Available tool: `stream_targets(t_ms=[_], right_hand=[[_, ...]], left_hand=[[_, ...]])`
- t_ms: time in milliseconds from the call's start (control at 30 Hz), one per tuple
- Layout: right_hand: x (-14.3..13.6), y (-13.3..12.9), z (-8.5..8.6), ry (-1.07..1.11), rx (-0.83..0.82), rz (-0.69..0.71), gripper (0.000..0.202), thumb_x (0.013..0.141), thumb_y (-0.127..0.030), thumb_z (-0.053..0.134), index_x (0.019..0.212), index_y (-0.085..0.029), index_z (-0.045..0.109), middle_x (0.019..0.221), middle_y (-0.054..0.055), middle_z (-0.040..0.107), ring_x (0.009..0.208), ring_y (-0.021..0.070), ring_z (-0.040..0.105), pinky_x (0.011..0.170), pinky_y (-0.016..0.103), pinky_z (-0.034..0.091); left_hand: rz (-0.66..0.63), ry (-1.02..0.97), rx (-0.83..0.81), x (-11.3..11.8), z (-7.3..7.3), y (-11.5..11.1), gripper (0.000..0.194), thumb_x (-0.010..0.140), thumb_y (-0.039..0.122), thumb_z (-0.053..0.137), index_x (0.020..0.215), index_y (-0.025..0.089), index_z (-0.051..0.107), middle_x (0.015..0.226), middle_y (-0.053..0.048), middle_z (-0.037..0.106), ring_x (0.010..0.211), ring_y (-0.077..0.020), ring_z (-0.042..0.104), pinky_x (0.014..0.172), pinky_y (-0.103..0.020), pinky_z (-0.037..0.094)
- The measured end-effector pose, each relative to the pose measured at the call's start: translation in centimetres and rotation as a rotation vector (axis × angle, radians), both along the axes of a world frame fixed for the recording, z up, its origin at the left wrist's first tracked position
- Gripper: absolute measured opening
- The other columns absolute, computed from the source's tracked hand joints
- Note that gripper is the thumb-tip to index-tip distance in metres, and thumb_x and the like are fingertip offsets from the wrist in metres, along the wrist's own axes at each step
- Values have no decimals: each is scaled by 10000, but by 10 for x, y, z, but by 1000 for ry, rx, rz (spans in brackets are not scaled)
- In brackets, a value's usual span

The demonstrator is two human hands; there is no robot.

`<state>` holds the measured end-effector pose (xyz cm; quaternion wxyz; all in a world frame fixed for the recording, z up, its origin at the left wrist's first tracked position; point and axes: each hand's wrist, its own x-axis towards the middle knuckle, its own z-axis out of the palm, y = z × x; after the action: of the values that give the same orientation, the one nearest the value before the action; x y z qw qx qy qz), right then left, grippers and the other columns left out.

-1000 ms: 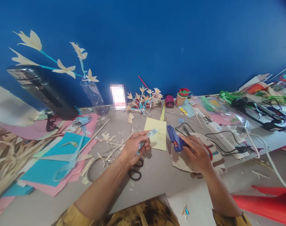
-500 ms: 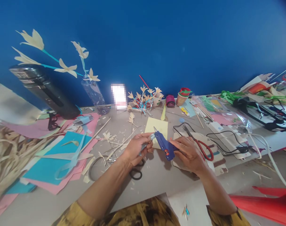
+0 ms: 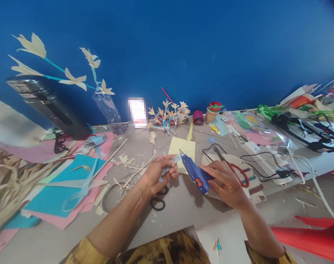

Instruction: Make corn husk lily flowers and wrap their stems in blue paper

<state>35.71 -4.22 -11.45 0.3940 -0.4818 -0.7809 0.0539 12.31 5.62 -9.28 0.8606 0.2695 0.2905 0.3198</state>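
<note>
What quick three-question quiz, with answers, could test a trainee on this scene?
1. Which hand holds the blue glue gun?
2. True or false: cream flowers stand in the clear bottle.
3. In this view, the sheet directly behind the glue gun's tip is: A) black; B) pale yellow; C) red.

Key: 1. The right hand. 2. True. 3. B.

black flask, left; magenta bundle near blue wall; white power strip, right
</note>
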Motion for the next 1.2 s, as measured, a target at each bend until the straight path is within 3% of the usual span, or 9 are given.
stream_targets(t_ms=[67, 167, 267, 400, 500, 733, 900, 1000, 1200], right_hand=[[5, 2, -7, -26, -20, -2, 346, 981, -335, 560, 1313, -297, 646, 934, 75, 710, 828, 243, 638, 745, 409, 463], [18, 4, -17, -18, -14, -125, 333, 983, -332, 559, 1297, -289, 659, 956, 81, 715, 831, 247, 639, 734, 403, 467], [22, 0, -15, 62, 23, -216, 343, 973, -305, 575, 1306, -290, 655, 1000, 80, 719, 854, 250, 650, 744, 395, 489], [2, -5, 0, 127, 18, -111, 358, 968, -259, 570, 1317, -304, 639, 1018, 76, 715, 891, 248, 653, 776, 395, 504], [-9, 0, 0, 64, 8, -8, 350, 978, -274, 551, 1317, -289, 640, 961, 74, 719, 836, 238, 647, 756, 397, 487], [12, 7, -20, 22, -13, -193, 345, 988, -326, 540, 1308, -262, 652, 1011, 96, 720, 872, 249, 642, 763, 403, 493], [-4, 1, -3, 39, 95, -67, 363, 974, -247, 557, 1326, -278, 637, 943, 76, 711, 833, 234, 635, 765, 389, 475], [-6, 5, -8, -11, 42, -36, 357, 981, -257, 542, 1324, -283, 637, 910, 63, 702, 810, 226, 633, 735, 374, 466], [19, 8, -31, -67, -62, -262, 357, 1003, -349, 525, 1335, -262, 624, 1017, 89, 694, 903, 256, 626, 800, 402, 468]], left_hand=[[-45, -11, 12, -1, 1, 1, 168, 686, 86, 678, 852, 78, 705, 536, 51, 362, 497, -64, 308, 510, -200, 360], [-46, -21, 42, -3, 4, 2, 224, 674, 77, 646, 883, 74, 728, 513, 47, 366, 495, -70, 295, 518, -211, 364], [-1, 10, 54, -2, 6, 1, 241, 670, 91, 651, 895, 79, 736, 512, 32, 406, 509, -82, 332, 526, -223, 374], [22, 69, 68, 1, 5, -3, 211, 661, 108, 676, 863, 84, 732, 509, 26, 427, 514, -85, 357, 529, -222, 373], [-2, 69, 79, 3, 4, -4, 179, 668, 121, 698, 840, 85, 734, 521, 27, 429, 521, -83, 365, 538, -222, 382], [-7, 9, 75, 0, 5, -3, 208, 663, 108, 708, 863, 69, 747, 503, 26, 429, 517, -84, 362, 535, -225, 390], [6, 17, 66, 1, 3, -3, 150, 678, 91, 707, 824, 73, 735, 538, 23, 436, 535, -79, 373, 547, -216, 400], [-31, 1, 56, 1, 0, -3, 119, 702, 106, 707, 813, 73, 732, 537, 18, 442, 529, -79, 380, 545, -221, 406], [7, -22, 65, -3, 0, 3, 148, 679, 96, 745, 826, 95, 726, 532, 9, 487, 532, -90, 433, 543, -227, 440]])
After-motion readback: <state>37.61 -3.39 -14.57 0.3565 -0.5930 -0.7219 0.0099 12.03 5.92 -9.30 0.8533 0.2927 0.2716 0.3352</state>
